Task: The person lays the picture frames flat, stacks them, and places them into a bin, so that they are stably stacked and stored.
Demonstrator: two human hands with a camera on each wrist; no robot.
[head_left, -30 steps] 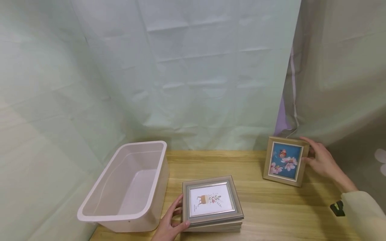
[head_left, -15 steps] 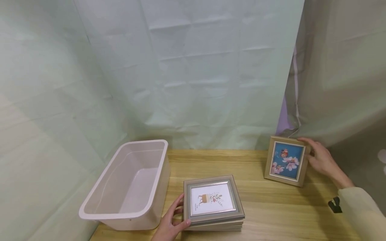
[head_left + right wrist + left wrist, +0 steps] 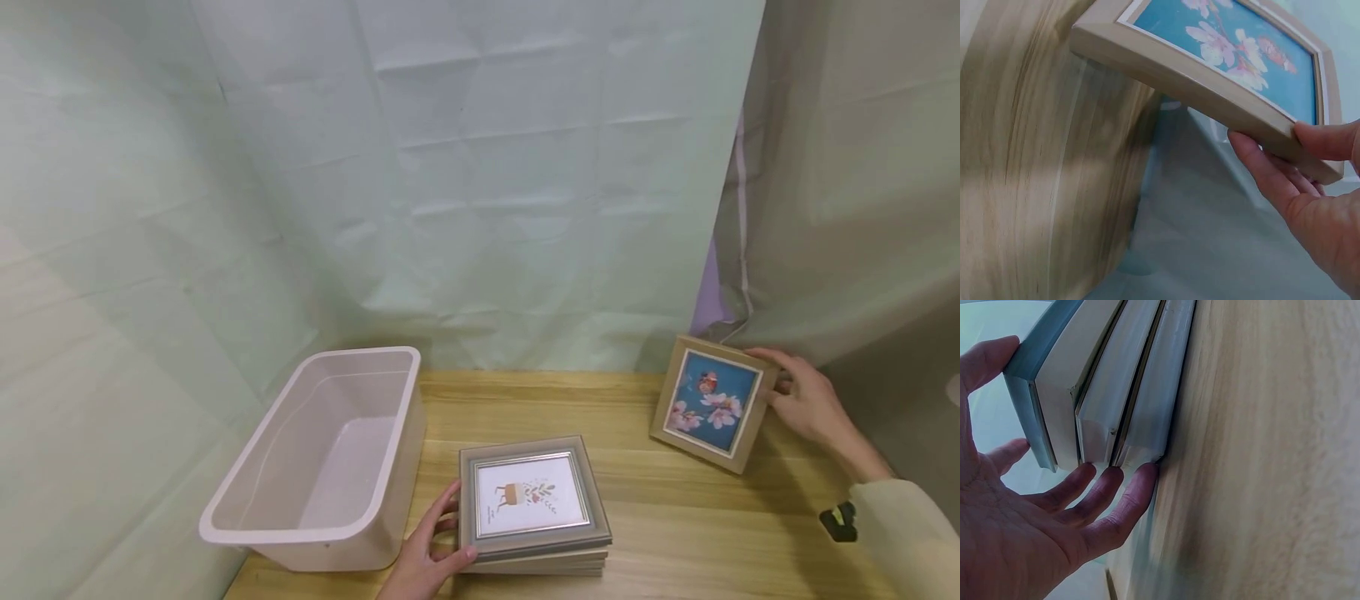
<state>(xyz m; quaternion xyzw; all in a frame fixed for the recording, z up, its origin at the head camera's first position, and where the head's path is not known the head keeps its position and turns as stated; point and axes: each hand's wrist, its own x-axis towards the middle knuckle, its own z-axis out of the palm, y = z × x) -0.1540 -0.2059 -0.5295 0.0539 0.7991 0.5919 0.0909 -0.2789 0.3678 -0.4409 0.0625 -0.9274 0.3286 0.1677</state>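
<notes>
In the head view, my left hand [image 3: 423,554] is at the left side of a stack of picture frames. Its top frame [image 3: 534,498] is grey with a silver inner edge and a white print of a potted plant. The left wrist view shows the fingertips along the side of the stack [image 3: 1125,394], fingers spread, thumb near a corner of the top frame. My right hand [image 3: 810,404] pinches a light wooden picture frame [image 3: 662,417] by its right edge, thumb in front, fingers behind. The frame leans, its blue picture of blossoms facing me.
A white plastic tub [image 3: 408,450] stands left of the stack on the wooden table [image 3: 525,400]. Pale sheets [image 3: 487,183] hang behind and to the left; a grey-brown cloth [image 3: 862,208] hangs on the right. A small black item [image 3: 838,522] shows by the right sleeve.
The blossom picture frame has tilted clockwise in my right hand, its lower edge swinging slightly left. My left hand stays at the stack. The head view has shifted slightly.
</notes>
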